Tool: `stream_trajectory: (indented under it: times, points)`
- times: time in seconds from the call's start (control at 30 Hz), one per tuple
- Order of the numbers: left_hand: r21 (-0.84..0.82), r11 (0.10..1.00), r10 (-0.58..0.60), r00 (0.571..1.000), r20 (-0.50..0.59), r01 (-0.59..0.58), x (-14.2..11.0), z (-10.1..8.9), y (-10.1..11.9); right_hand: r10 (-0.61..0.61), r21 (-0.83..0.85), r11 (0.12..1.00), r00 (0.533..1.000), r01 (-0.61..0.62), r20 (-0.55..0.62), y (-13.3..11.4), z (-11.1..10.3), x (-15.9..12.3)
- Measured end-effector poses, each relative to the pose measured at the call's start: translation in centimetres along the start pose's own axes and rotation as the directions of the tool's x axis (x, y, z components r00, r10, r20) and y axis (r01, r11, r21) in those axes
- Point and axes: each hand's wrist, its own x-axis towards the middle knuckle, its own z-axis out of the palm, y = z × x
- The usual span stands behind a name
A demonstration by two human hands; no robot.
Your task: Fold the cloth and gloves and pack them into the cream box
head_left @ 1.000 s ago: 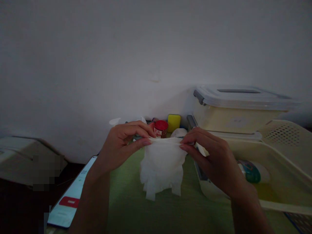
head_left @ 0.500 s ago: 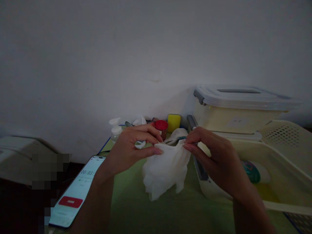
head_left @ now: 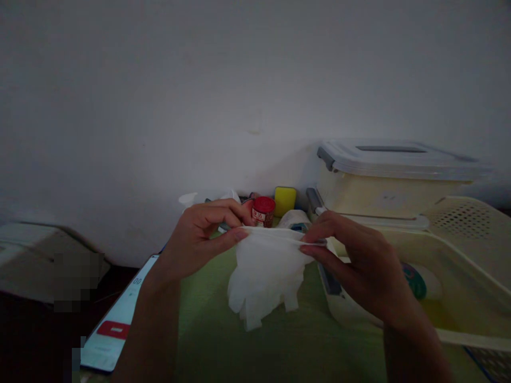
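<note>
The left hand [head_left: 209, 229] pinches one end of the upper edge of a thin white piece [head_left: 267, 274], thumb below and fingers above. The right hand [head_left: 355, 255] pinches the other end in the same way; a small grey tip shows at its fingertips, and whether it is held I cannot tell. The piece hangs between the two hands, above the table [head_left: 279, 361]. It looks soft and slightly see-through, with a taut, banded upper edge sloping down a little toward the right hand. Below that it falls in loose folds to an uneven bottom, where blunt strips dangle at different lengths.

Both forearms come up from the lower corners and lean inward, wrists bent so that the fingertips face each other, backs of the hands outward.

Past the fingers of the left hand stands a red-lidded jar [head_left: 263, 211], with a yellow block [head_left: 285, 201] beside it and a white roll [head_left: 293, 218] nearer the right hand. A phone [head_left: 114, 335] lies partly behind the left forearm, its screen lit. Beyond the right hand is a cream bin [head_left: 471, 340], a bottle [head_left: 431, 282] lying inside; behind it sits a lidded box [head_left: 383, 194] against the wall [head_left: 159, 106].
</note>
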Motion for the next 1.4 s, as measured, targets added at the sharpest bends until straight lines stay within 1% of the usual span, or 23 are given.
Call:
stream_trajectory:
  times: [0.13,0.23,0.5,0.63,0.83,1.03,1.23,1.4]
  points:
    - [0.011,1.000,0.005,1.000,0.011,-0.005,0.00,-0.11,-0.05,-0.013,0.055,0.998,1.000,0.013,0.014,0.00,-0.15,-0.14]
    - [0.005,1.000,0.014,1.000,0.010,-0.014,-0.09,-0.19,-0.14,0.006,0.113,0.994,1.000,-0.006,0.001,0.05,-0.22,-0.31]
    - [-0.001,0.999,0.033,0.999,0.018,-0.033,-0.21,-0.31,-0.21,0.070,0.344,0.936,0.998,-0.069,0.010,0.46,-0.32,-0.68]
    - [-0.002,0.998,0.058,0.998,0.020,-0.058,-0.23,-0.33,-0.26,0.091,0.401,0.913,0.996,-0.080,-0.007,0.37,-0.44,-0.63]
    - [0.001,0.997,0.073,0.997,-0.016,-0.072,-0.21,-0.14,-0.03,0.114,0.453,0.888,0.992,-0.079,-0.049,0.14,-0.57,-0.46]
    - [-0.012,0.994,0.105,0.993,-0.053,-0.106,-0.21,0.01,-0.11,0.105,0.442,0.895,0.992,-0.064,-0.069,0.11,-0.63,-0.22]
    - [0.051,0.991,0.128,0.991,-0.041,-0.126,-0.46,-0.45,-0.27,0.040,0.345,0.938,0.997,-0.014,-0.068,0.23,-0.73,-0.43]
    - [0.043,0.989,0.140,0.989,-0.049,-0.138,-0.54,-0.54,-0.30,-0.007,0.280,0.960,0.997,0.029,-0.080,0.11,-0.73,-0.42]
